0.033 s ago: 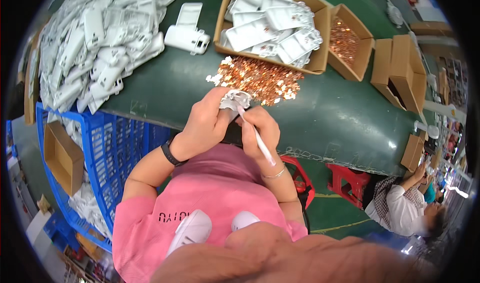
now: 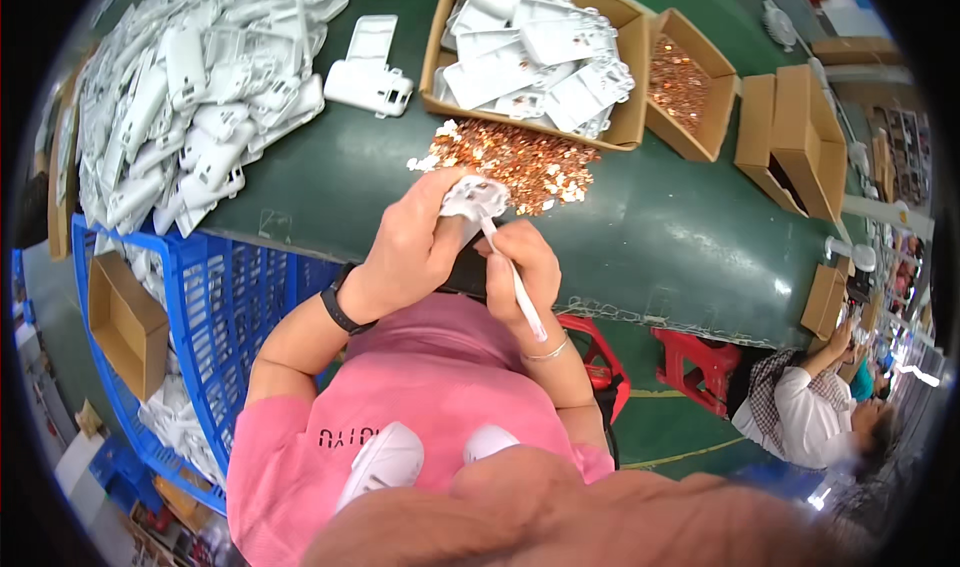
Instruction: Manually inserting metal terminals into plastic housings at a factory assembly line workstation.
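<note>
My left hand (image 2: 408,235) is closed round a white plastic housing (image 2: 474,199), holding it up in front of my chest at the table's near edge. A slim pale pink-and-white stick-like tool (image 2: 518,292) is pinched in my right hand (image 2: 528,267). Its tip meets the near right edge of the housing; whether it touches cannot be made out. Just beyond both hands, a loose heap of small copper-coloured metal pieces (image 2: 515,162) lies on the green table (image 2: 680,227). Most of the housing is hidden by my left fingers.
A large pile of white housings (image 2: 200,97) covers the table's left. Two more housings (image 2: 368,87) lie beside a cardboard box (image 2: 640,77) filled with others. Right of it stand a small box of copper pieces (image 2: 685,87) and open cartons (image 2: 800,147). A blue crate (image 2: 220,317) is at my left.
The housing is tilted slightly differently, showing more of its end. The tool's tip has shifted slightly right, from over the housing to its edge. Both hands keep their hold.
</note>
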`<state>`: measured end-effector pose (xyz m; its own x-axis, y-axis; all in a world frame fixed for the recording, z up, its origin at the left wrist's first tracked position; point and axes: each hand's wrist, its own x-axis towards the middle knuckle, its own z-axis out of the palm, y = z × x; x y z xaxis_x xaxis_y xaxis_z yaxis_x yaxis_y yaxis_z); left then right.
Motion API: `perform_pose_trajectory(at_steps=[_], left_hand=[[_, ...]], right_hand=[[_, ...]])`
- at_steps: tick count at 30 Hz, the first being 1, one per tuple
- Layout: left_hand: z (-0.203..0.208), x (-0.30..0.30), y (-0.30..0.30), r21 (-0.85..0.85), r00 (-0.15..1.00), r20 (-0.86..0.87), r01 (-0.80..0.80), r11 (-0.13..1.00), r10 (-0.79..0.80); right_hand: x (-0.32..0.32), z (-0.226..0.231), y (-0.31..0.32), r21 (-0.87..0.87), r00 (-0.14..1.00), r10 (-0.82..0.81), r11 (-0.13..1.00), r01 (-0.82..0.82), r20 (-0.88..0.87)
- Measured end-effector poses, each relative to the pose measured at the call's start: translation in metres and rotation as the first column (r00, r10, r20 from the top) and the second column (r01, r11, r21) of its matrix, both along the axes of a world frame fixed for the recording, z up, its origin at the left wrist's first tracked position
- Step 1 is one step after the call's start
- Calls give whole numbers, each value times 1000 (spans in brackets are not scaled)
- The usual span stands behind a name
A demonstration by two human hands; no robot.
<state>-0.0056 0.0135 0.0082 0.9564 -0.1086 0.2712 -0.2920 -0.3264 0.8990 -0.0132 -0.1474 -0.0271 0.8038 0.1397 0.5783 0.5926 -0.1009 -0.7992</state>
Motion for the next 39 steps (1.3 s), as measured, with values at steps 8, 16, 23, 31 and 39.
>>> perform_pose_trajectory(at_steps=[8,16,23,31,39], left_hand=[[40,134,-50,52,847,526,-125,991,79],[1,94,41,663,794,597,-568,488,115],[-21,35,57,870,936,349,-309,385,-37],[-21,10,62,599,921,383,-197,776,-62],[-18,-7,62,545,865,482,-417,727,135]], right_hand=[[-16,-11,-5,112,963,-226,964,243,-144],[-8,0,-21,-6,924,-275,959,284,-266],[2,-4,-11,-155,912,-284,957,247,-297],[11,4,20,-347,960,-221,926,151,-171],[26,6,29,-493,970,-208,862,120,-128]])
